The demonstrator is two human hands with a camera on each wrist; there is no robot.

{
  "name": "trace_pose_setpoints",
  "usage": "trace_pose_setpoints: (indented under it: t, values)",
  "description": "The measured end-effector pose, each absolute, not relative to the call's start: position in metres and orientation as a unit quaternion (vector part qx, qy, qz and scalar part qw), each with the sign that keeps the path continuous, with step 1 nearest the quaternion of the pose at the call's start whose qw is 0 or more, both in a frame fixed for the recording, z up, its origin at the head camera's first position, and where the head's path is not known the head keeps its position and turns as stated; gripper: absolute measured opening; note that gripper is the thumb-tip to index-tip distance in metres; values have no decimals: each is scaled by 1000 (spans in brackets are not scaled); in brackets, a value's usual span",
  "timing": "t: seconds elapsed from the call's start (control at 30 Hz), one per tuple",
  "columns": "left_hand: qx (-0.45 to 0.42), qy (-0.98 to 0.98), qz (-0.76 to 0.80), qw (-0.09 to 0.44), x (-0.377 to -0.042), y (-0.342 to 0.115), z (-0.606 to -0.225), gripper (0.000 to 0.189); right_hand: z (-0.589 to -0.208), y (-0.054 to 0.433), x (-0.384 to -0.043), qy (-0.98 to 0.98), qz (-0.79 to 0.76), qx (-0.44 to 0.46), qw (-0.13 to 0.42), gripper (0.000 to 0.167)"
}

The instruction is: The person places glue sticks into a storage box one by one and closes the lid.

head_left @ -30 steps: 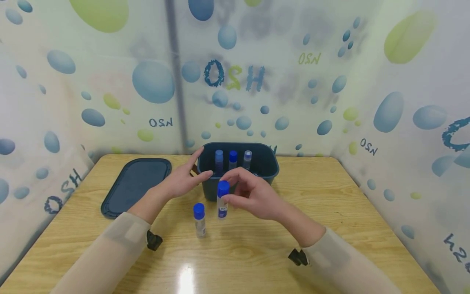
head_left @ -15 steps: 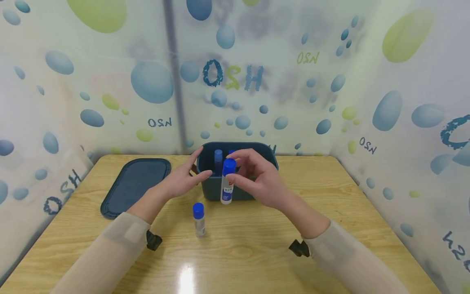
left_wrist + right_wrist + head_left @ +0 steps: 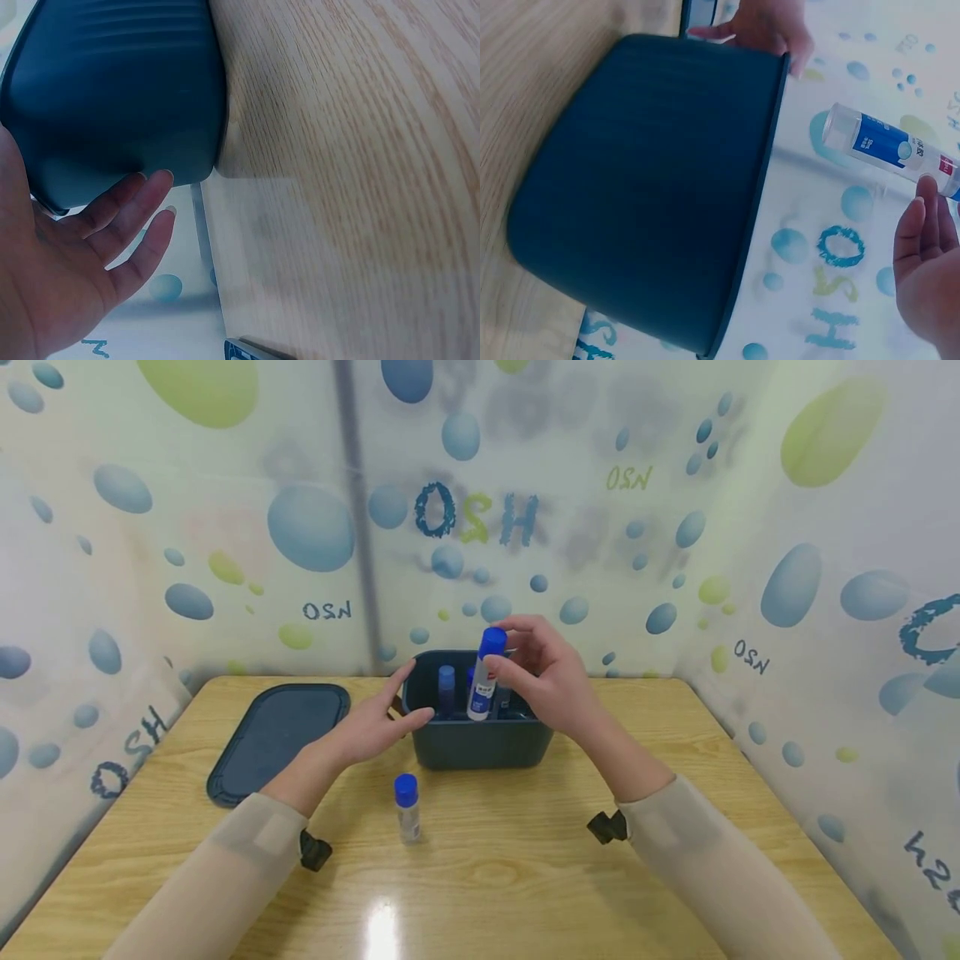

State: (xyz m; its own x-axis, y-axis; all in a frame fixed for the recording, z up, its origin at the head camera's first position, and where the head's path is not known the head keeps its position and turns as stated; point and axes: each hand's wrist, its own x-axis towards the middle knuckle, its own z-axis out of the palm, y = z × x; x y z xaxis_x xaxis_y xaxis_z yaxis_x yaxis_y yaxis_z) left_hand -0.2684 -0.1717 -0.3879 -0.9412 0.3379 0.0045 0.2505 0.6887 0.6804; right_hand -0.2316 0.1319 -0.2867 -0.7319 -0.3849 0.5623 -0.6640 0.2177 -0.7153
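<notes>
My right hand (image 3: 528, 664) pinches a clear glue stick with a blue cap (image 3: 483, 681) and holds it upright above the dark blue bin (image 3: 480, 747). The same stick (image 3: 889, 146) shows in the right wrist view just beyond the bin's rim (image 3: 761, 195). My left hand (image 3: 378, 722) rests with straight fingers against the bin's left side (image 3: 112, 112), fingertips (image 3: 154, 187) on its wall. Other blue-capped sticks (image 3: 447, 689) stand inside the bin. One more stick (image 3: 407, 806) stands on the table in front of the bin.
A dark blue lid (image 3: 277, 739) lies flat on the wooden table (image 3: 525, 868) to the left of the bin. Curtain walls with blue and green bubbles close in the table on three sides.
My right hand lifted the glue stick from the table in front of the bin up and back over the bin's opening. The left hand stayed at the bin's side.
</notes>
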Motion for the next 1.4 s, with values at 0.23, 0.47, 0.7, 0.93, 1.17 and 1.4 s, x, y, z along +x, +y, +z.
trace_pose_setpoints:
  t: [0.23, 0.47, 0.7, 0.93, 1.17, 1.4]
  values:
    - [169, 910, 373, 62, -270, -172, -390, 98, -291, 133, -249, -797, 512, 296, 119, 39]
    - [170, 909, 376, 65, -270, -172, -388, 99, -307, 130, -267, -816, 500, 275, 95, 39]
    - [171, 908, 376, 66, -270, -172, -388, 99, -320, 124, -278, -831, 481, 271, 71, 36]
    - [176, 906, 378, 67, -270, -173, -388, 98, -328, 114, -284, -843, 466, 265, 53, 38]
    - [175, 907, 378, 65, -269, -173, -388, 97, -334, 106, -288, -845, 458, 272, 38, 37]
    - [176, 906, 379, 64, -270, -173, -389, 98, -336, 97, -290, -851, 454, 264, 16, 35]
